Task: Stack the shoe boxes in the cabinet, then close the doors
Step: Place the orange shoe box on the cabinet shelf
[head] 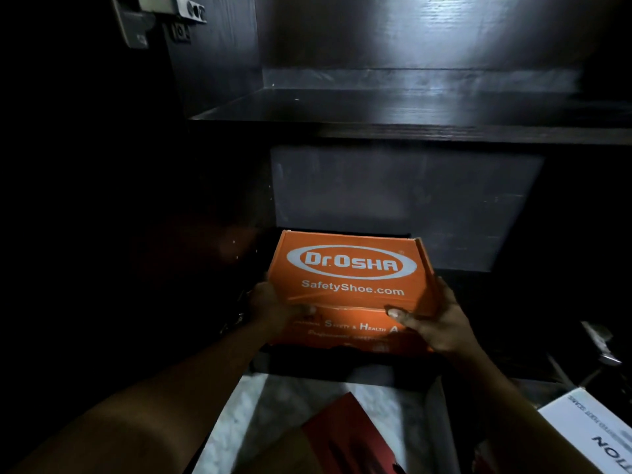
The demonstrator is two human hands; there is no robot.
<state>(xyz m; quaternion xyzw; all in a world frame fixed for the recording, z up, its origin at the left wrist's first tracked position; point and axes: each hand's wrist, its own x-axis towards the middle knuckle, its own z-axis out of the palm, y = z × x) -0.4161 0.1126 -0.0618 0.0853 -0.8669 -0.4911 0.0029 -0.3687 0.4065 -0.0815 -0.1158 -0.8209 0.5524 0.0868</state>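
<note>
An orange shoe box (349, 268), printed "Dr.OSHA" and "SafetyShoe.com" on its lid, sits between the two hands at the mouth of the lower compartment of a dark cabinet (410, 206). It is below the shelf (410, 130) that divides the interior. The left hand (273, 302) grips the box's near left corner, with its thumb lying across the front face and the other fingers hidden round the side. The right hand (436, 319) grips the near right corner, its thumb pressed on the front face and its fingers curled along the right wall. The box's far end reaches into the compartment and its lid tilts slightly toward the camera. The dark beneath it hides whether it rests on the cabinet bottom. On the pale floor (246, 422) in front lie a red box (345, 439) and, to the right, a white box (588, 436). A metal hinge (136, 27) shows at the upper left.
</note>
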